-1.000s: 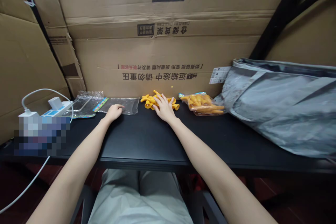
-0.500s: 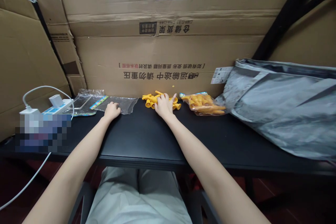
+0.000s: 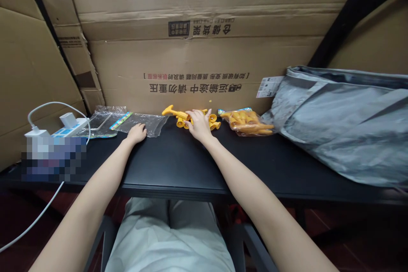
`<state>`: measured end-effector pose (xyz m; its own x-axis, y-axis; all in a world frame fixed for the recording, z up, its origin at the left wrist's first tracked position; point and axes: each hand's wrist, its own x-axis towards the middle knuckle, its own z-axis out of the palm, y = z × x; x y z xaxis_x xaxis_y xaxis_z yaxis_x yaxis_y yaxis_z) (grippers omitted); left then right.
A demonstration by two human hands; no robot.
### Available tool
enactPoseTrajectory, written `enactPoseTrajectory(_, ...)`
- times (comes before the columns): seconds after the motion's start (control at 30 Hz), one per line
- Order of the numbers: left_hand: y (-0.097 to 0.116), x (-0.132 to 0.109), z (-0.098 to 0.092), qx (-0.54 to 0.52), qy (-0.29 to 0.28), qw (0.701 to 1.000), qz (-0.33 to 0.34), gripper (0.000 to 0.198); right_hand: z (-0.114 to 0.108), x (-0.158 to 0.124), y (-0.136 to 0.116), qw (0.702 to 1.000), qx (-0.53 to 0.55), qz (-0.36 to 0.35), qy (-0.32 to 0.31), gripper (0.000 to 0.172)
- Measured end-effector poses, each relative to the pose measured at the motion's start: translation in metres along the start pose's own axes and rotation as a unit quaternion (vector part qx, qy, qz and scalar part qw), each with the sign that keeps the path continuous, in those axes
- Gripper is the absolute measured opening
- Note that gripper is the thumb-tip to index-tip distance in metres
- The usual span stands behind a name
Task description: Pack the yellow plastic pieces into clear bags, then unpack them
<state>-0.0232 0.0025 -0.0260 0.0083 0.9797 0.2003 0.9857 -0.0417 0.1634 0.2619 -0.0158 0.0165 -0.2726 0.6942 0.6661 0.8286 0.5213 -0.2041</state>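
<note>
My right hand (image 3: 199,124) rests on a small heap of loose yellow plastic toy pieces (image 3: 213,121) at the back of the black table (image 3: 178,165). Its fingers are closed on one long yellow piece (image 3: 174,112), whose end sticks out to the left, raised off the heap. My left hand (image 3: 137,132) lies with curled fingers on the near edge of an empty clear plastic bag (image 3: 145,122). A sealed clear bag full of the same yellow pieces (image 3: 247,122) lies just right of the heap.
More clear bags with a colourful header card (image 3: 103,124) lie left of my left hand. A white power strip with chargers and cable (image 3: 68,122) sits at the far left. A large grey bag (image 3: 344,123) fills the right side. Cardboard boxes (image 3: 197,59) wall the back.
My right hand has closed on a long yellow piece and drawn it out to the left of the heap. My left hand has stayed on the clear bag.
</note>
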Motion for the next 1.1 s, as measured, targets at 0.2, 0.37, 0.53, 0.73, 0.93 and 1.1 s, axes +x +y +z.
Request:
enactPoseTrajectory(0.2,-0.001,0.001,0.002,-0.007,0.006,1.0,0.0,0.046,0.01,-0.001,-0.008,0.98,0.141,-0.09,-0.111,0.035)
enactPoseTrajectory(0.37,0.002,-0.002,-0.002,-0.001,0.012,1.0,0.001,0.044,0.016,-0.006,0.0,0.961,0.175,-0.053,-0.208,0.04)
enactPoseTrajectory(0.53,0.01,-0.007,-0.01,-0.015,0.036,0.999,0.027,0.044,0.011,-0.009,0.002,0.949,0.179,-0.013,-0.258,0.04)
enactPoseTrajectory(0.73,0.026,-0.017,-0.022,-0.076,0.034,0.995,0.061,0.035,0.008,-0.007,0.001,0.967,0.129,-0.009,-0.218,0.037)
enactPoseTrajectory(0.93,0.042,-0.028,-0.034,-0.033,0.029,0.999,0.013,0.043,0.006,-0.006,0.002,0.969,0.137,0.008,-0.204,0.041)
enactPoseTrajectory(1.1,0.052,-0.032,-0.039,0.018,0.033,0.999,0.004,0.041,0.005,-0.006,0.001,0.959,0.173,0.037,-0.22,0.043)
